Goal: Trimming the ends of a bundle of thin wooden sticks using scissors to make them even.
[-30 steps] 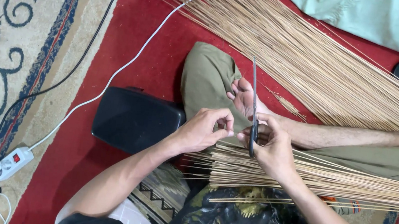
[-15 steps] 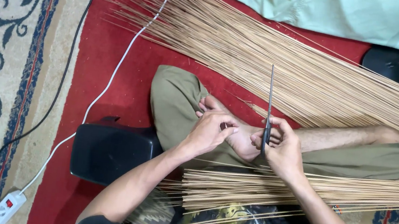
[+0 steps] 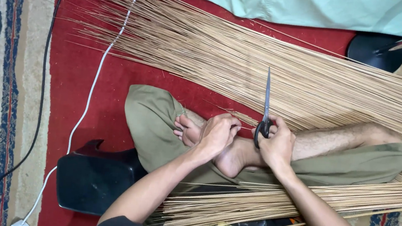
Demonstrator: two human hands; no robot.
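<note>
Scissors held upright over crossed legs, thin stick pinched beside them.

Right hand (image 3: 276, 147) wraps the dark handles of the scissors (image 3: 265, 109); blades grey, slim, pressed together, long axis pointing straight away from the sitter toward the big stick pile (image 3: 265, 60). Handle loops hidden by fingers. Left hand (image 3: 218, 134), grip closed, pinches a thin stick (image 3: 243, 128) too fine to trace, just left of the scissors, above the bare foot (image 3: 233, 155). A second bundle (image 3: 300, 201) lies across the lap.

Bright, even light fills the scene with no glare and only soft, short shadows beneath the arms. Focus is sharp throughout; edge lines bow slightly from the wide lens.
</note>
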